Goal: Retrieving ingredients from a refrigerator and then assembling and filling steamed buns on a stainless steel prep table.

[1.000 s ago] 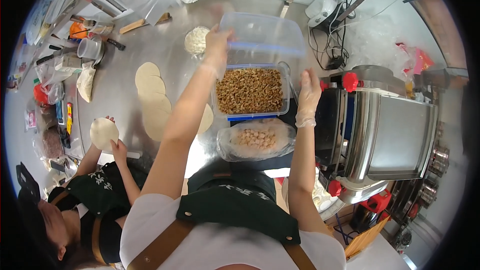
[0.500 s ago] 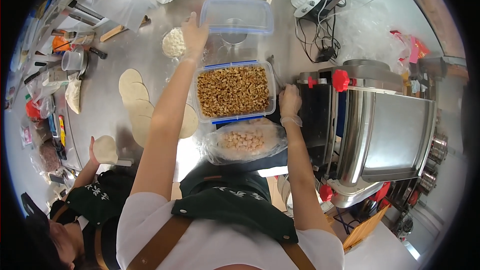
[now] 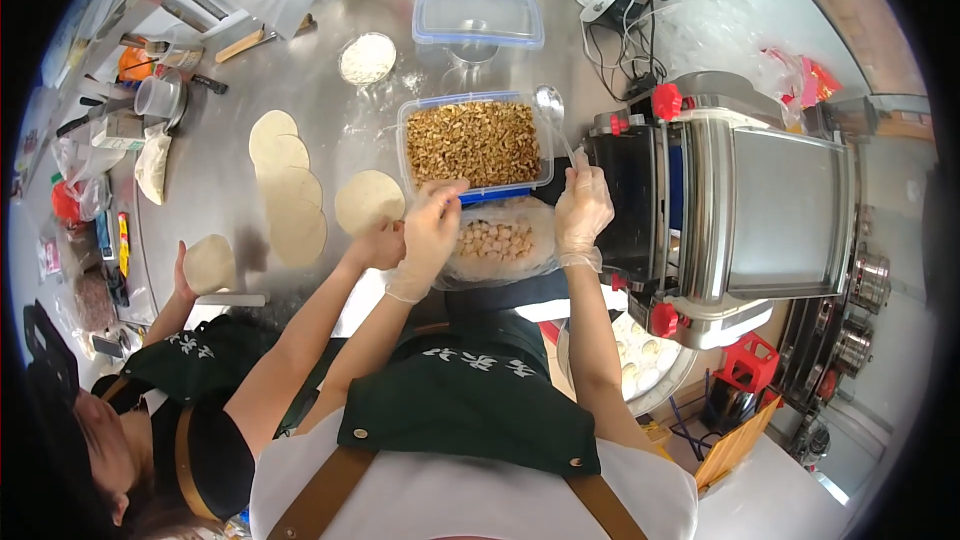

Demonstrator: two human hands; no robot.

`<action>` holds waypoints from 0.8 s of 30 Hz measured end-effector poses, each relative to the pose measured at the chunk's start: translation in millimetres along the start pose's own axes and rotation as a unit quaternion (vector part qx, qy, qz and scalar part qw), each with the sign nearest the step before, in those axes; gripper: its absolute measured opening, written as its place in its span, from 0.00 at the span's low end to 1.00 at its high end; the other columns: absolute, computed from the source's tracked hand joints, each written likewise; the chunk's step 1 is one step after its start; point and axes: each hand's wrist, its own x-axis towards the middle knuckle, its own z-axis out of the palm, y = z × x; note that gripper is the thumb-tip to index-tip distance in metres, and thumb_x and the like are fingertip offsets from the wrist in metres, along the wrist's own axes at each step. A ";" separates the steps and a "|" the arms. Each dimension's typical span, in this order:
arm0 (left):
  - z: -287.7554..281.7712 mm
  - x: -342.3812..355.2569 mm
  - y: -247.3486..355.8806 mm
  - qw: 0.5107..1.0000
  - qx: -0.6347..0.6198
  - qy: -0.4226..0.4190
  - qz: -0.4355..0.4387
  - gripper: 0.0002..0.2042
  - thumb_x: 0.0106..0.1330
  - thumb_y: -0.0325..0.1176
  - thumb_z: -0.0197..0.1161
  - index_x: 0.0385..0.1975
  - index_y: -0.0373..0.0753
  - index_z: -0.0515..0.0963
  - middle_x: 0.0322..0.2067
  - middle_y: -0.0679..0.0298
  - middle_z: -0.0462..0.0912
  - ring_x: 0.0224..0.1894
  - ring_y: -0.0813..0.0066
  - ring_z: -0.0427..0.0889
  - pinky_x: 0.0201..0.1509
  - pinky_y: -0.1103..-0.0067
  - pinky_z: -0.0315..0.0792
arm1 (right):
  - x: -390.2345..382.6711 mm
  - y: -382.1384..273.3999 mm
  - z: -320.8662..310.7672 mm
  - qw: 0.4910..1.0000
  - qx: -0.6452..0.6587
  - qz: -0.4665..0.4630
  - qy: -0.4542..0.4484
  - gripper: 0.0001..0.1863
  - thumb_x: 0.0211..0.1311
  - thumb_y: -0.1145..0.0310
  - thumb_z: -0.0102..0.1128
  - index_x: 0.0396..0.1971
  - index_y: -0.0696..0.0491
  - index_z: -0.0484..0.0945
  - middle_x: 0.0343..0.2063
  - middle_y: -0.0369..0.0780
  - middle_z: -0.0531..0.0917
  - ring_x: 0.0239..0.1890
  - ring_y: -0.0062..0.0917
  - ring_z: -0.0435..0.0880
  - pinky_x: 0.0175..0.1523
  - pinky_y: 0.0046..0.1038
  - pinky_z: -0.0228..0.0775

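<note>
My left hand (image 3: 432, 237), in a clear glove, is by the near left corner of a plastic box of chopped walnuts (image 3: 472, 144). Its fingers are drawn together at the rim; whether they grip anything is hidden. Closed round the handle of a metal spoon (image 3: 549, 100) is my right hand (image 3: 585, 208), also gloved, at the box's near right corner. The spoon's bowl points away, beside the box's right wall. Between my hands, nearer my apron, lies a clear bag of small pale pieces (image 3: 497, 240).
A co-worker's hand (image 3: 378, 243) touches a round dough sheet (image 3: 369, 202) on my left; overlapping dough sheets (image 3: 290, 190) lie farther left. Behind the box are a bowl of white powder (image 3: 368, 59) and a blue-edged lid (image 3: 479, 16). A steel roller machine (image 3: 785, 210) stands right.
My left hand has come back from beside the powder bowl to the walnut box. My right hand stays by the spoon. The co-worker's hand now reaches the dough sheet. The view has shifted slightly.
</note>
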 end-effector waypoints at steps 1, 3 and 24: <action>2.0 -7.6 -2.3 1.000 0.012 -0.002 0.012 0.09 0.60 0.21 0.60 0.39 0.38 0.80 0.40 0.55 0.82 0.41 0.59 0.83 0.43 0.72 0.76 | -1.0 -5.2 -5.5 1.000 0.002 -0.002 0.002 0.16 0.57 0.70 0.64 0.47 0.48 0.79 0.30 0.38 0.79 0.30 0.33 0.82 0.32 0.35 0.76; 3.0 -28.8 -7.5 0.997 0.045 -0.044 0.052 0.09 0.59 0.23 0.61 0.39 0.38 0.81 0.40 0.56 0.83 0.39 0.60 0.83 0.42 0.73 0.77 | -4.7 -12.6 -15.6 1.000 0.013 0.002 0.000 0.14 0.57 0.70 0.64 0.45 0.49 0.79 0.30 0.38 0.79 0.29 0.35 0.82 0.32 0.36 0.75; -100.7 103.3 82.8 0.932 0.084 0.302 0.182 0.08 0.58 0.25 0.65 0.37 0.38 0.78 0.31 0.58 0.80 0.34 0.62 0.80 0.38 0.73 0.74 | -52.2 -9.0 -36.7 0.926 0.348 0.118 -0.081 0.08 0.63 0.75 0.56 0.37 0.62 0.80 0.30 0.42 0.83 0.34 0.26 0.80 0.44 0.29 0.71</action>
